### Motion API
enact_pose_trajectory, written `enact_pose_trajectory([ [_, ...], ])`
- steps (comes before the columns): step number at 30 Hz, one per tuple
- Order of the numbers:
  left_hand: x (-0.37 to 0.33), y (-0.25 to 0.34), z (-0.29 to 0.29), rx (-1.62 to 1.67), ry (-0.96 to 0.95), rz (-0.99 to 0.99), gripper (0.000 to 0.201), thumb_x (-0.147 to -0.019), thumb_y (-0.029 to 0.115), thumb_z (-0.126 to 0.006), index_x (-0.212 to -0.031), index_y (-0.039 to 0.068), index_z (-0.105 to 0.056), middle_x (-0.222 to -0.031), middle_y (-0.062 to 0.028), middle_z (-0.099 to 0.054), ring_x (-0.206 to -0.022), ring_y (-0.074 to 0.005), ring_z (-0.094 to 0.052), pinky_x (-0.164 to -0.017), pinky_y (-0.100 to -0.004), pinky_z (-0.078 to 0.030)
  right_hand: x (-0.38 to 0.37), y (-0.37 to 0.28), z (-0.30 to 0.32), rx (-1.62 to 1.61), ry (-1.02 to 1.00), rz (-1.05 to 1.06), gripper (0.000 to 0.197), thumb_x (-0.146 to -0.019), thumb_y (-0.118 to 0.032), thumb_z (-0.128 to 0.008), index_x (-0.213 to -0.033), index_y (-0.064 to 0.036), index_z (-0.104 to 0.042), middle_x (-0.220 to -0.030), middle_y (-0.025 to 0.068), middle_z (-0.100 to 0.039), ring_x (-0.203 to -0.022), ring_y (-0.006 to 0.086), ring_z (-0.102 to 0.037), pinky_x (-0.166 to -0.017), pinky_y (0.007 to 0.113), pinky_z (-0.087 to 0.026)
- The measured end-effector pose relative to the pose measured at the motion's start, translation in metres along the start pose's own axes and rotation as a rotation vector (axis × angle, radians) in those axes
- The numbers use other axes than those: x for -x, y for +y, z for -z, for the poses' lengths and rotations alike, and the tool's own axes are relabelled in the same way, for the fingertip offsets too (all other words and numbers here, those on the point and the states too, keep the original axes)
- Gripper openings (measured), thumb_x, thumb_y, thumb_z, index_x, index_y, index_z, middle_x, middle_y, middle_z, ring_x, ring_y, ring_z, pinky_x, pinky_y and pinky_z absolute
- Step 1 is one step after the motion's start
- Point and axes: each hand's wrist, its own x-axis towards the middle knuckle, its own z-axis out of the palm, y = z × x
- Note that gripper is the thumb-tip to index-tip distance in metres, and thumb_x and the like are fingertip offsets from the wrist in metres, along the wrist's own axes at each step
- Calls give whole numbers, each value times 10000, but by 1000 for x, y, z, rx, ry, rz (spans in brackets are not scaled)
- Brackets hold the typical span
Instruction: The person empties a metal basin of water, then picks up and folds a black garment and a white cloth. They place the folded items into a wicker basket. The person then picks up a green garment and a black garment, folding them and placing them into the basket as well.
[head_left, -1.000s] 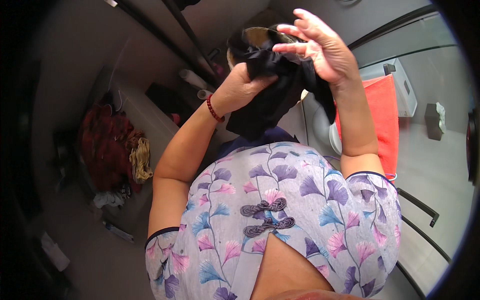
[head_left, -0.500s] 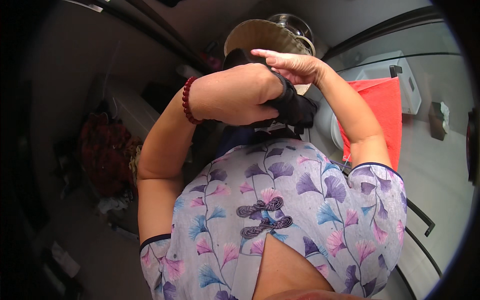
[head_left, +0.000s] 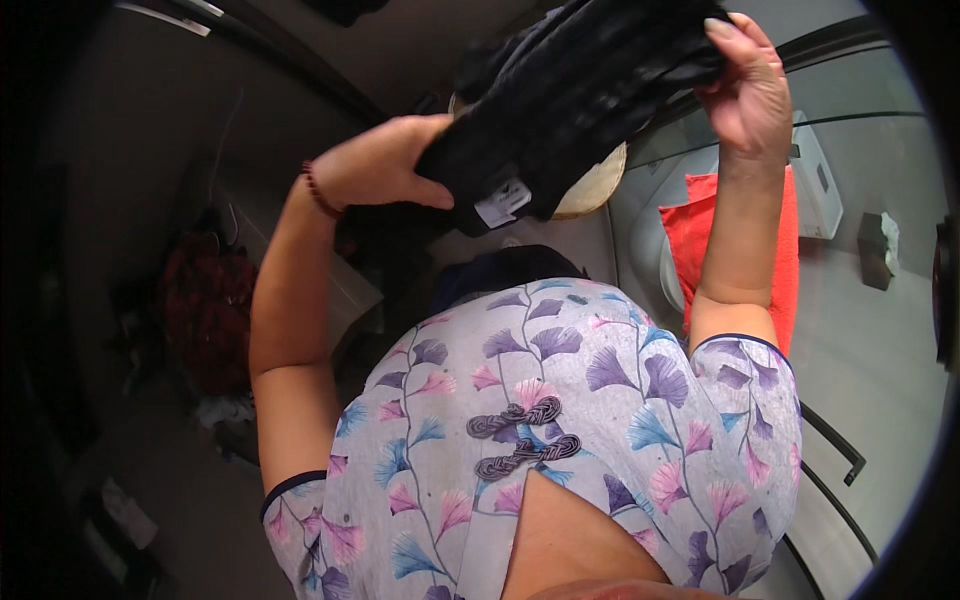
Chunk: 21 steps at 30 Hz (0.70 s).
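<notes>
Black garment (head_left: 570,110) stretched chest-high between both hands, above a round tan basket (head_left: 598,186), presumably for spreading flat. Left hand (head_left: 385,165) closed on the lower end by the white tag (head_left: 502,203); right hand (head_left: 748,90) curled over the upper edge.

Dim on my left, brighter on my right; the fisheye rim goes black, straight edges bend, focus soft.

A red towel (head_left: 690,235) hangs beside a round tan basket (head_left: 597,185).
</notes>
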Motion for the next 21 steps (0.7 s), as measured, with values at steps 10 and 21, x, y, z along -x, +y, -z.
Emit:
enact_pose_trajectory([
  [10, -56, 19, 11, 115, 856, 85, 290, -818, -40, -510, -1104, 7, -537, -972, -105, -610, -621, -165, -605, -485, -227, -495, 1, 11, -19, 511, -224, 125, 118, -878, -94, -542, -968, -29, -585, -761, 6, -604, -597, 87, -540, -526, 209, -433],
  [21, -95, 33, -15, 779, 784, 33, 259, -795, -78, -430, -1037, -6, -489, -857, -85, -590, -645, -137, -593, -473, -224, -486, 14, 49, 30, 104, 39, 35, 121, -867, -92, -574, -951, -6, -557, -818, 80, -641, -649, 179, -628, -662, 342, -549],
])
